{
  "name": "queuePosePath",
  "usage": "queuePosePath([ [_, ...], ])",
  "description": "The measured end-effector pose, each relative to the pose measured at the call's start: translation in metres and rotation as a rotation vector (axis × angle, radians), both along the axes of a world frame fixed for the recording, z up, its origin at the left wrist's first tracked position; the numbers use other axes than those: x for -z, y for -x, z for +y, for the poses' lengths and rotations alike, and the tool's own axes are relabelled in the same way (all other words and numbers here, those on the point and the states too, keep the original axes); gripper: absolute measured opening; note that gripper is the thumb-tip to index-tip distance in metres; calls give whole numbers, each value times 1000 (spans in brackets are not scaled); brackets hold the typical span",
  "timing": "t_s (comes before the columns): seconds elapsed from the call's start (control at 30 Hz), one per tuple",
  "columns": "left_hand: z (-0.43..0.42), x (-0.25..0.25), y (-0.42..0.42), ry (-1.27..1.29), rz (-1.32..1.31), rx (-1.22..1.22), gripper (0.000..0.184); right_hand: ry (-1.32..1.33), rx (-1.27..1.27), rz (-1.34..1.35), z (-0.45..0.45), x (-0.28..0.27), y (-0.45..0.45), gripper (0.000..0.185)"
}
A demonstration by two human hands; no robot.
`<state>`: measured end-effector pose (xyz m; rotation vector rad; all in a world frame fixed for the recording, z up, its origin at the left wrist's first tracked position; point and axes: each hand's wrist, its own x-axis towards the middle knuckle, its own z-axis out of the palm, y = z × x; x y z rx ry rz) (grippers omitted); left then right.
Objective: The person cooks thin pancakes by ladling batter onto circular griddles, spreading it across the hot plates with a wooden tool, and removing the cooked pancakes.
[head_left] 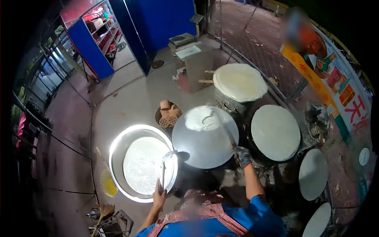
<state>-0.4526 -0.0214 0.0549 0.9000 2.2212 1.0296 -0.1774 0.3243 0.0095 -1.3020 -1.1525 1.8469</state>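
My left hand (159, 195) is closed round the handle of a ladle (169, 155), whose head is at the right rim of a big metal basin (114, 166) of white batter (143, 164). To the right, my gloved right hand (241, 156) is at the right edge of a round griddle (201, 148), wrapped round the handle of a spreading tool (229, 134). The tool reaches up over the griddle and is partly blurred. A patch of wet batter (202, 118) lies on the griddle's far part.
Behind stands a stack of thin pancakes (240, 82). More pale rounds lie on griddles at right (275, 133) (313, 174). A bowl (158, 116) holds brown perforated blocks (170, 112). At left are a yellow-filled container (108, 183) and a broom (106, 210).
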Motion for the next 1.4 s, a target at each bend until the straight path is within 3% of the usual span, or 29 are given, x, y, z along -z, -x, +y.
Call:
queuePosePath([
  [0.03, -10, 20, 1, -54, -57, -32, 68, 122, 123, 24, 8, -18, -1, 13],
  [0.07, -20, 40, 2, -108, -112, -65, 67, -198, 6, 40, 10, 12, 6, 14],
  [0.17, -16, -4, -22, 67, -437, -292, 65, -758, -510, -465, 10, 78, 19, 15],
  [0.23, -17, -10, -33, 56, -516, -374, 64, -1384, -519, -310, 15, 85, 5, 14],
  [0.27, -27, -5, -37, 2, -517, -390, 63, -1163, -468, -196, 29, 85, -11, 16],
  [0.3, -35, 0, -36, -57, -509, -401, 63, -451, -493, -220, 42, 41, -9, 18],
  [0.33, -41, 16, -35, -133, -450, -378, 63, 213, -280, -288, 54, -5, -7, 21],
  [0.37, -40, 10, -39, -103, -485, -434, 63, 210, -61, 154, 58, -3, -6, 18],
  [0.43, -36, -4, -48, -37, -561, -540, 63, -60, -177, -151, 60, 4, 17, 20],
  [0.47, -38, 6, -44, -44, -558, -540, 64, -690, -469, -396, 55, 24, 20, 16],
  [0.53, -32, -5, -49, -60, -599, -590, 64, 209, -371, -57, 29, 29, 18, 13],
  [0.57, -30, -9, -52, -73, -621, -621, 63, 4, -466, -252, 26, 6, 9, 15],
  [0.63, -45, 22, -50, -188, -528, -578, 62, -420, -492, 48, 54, 76, -19, 17],
  [0.67, -52, 27, -49, -195, -490, -566, 62, -107, -510, -171, 74, 50, -10, 17],
  [0.7, -58, 28, -48, -190, -454, -553, 62, 232, -273, -39, 79, 14, -7, 14],
  [0.77, -57, 21, -57, -170, -488, -585, 62, 292, -233, -64, 91, -14, 14, 11],
  [0.8, -51, 10, -61, -131, -513, -627, 62, 162, -329, -73, 85, -1, 27, 14],
  [0.83, -49, 3, -63, -96, -537, -666, 62, 338, -288, -146, 75, 10, 37, 14],
  [0.93, -54, 13, -62, -111, -534, -643, 62, 94, -648, -321, 49, 21, 19, 17],
  [1.0, -51, 15, -64, -115, -514, -660, 61, -685, -464, -79, 66, 57, 5, 22],
  [1.07, -48, 3, -66, -105, -488, -686, 60, -493, -284, 30, 89, 55, 9, 22],
  [1.1, -50, -2, -70, -83, -482, -696, 60, 81, -221, -20, 103, 20, 10, 19],
  [1.13, -49, -6, -73, -93, -518, -725, 60, 161, -264, -87, 113, -15, 21, 11],
  [1.23, -55, 3, -70, -101, -531, -724, 61, 276, -629, -198, 112, 42, 34, 9],
  [1.27, -52, -5, -70, -57, -529, -712, 61, 446, -410, -53, 83, 11, 28, 11],
  [1.3, -56, 0, -70, -70, -504, -709, 61, -7, -768, -147, 86, 68, 10, 19],
  [1.33, -60, 9, -69, -89, -480, -709, 61, -530, -959, -245, 89, 125, -8, 27],
  [1.4, -51, -4, -75, -103, -521, -741, 61, -323, -818, -152, 94, 78, -10, 28],
])
